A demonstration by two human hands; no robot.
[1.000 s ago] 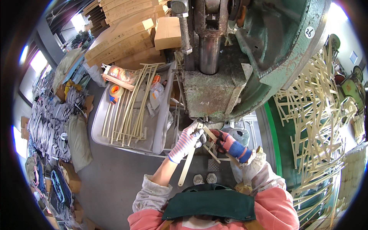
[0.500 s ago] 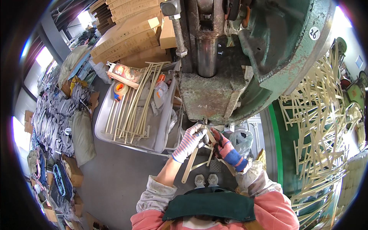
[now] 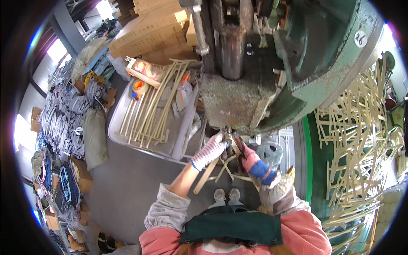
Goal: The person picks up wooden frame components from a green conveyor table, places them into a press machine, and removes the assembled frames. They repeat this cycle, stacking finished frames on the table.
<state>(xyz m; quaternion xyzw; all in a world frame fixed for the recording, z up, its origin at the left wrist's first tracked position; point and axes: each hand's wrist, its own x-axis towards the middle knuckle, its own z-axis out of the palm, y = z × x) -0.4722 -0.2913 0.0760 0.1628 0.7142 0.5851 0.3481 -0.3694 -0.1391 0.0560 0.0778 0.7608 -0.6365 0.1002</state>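
My left hand (image 3: 211, 151), in a white glove with coloured stripes, is closed around pale cream flat bars (image 3: 204, 179) right under the press head. Beside it, my right hand (image 3: 251, 161), in a pink, blue and dark glove, grips the same bars from the other side. Below my hands the bars spread and cross in an X. Their upper ends meet at a small metal tool tip (image 3: 228, 129) under the heavy press block (image 3: 236, 102); my fingers hide the exact contact.
A green press body (image 3: 327, 76) rises at right. To the left, a white bin (image 3: 114, 129) carries cream bar frames (image 3: 148, 114), an orange tape roll (image 3: 138, 87) and a plastic bottle (image 3: 183, 94). Cartons (image 3: 148, 38) are stacked behind. Many cream bars (image 3: 352, 140) are piled far right.
The crossed bars have shifted, with their lower left end a little further left and up. Both hands stay gripped beneath the press. The whole view has moved slightly.
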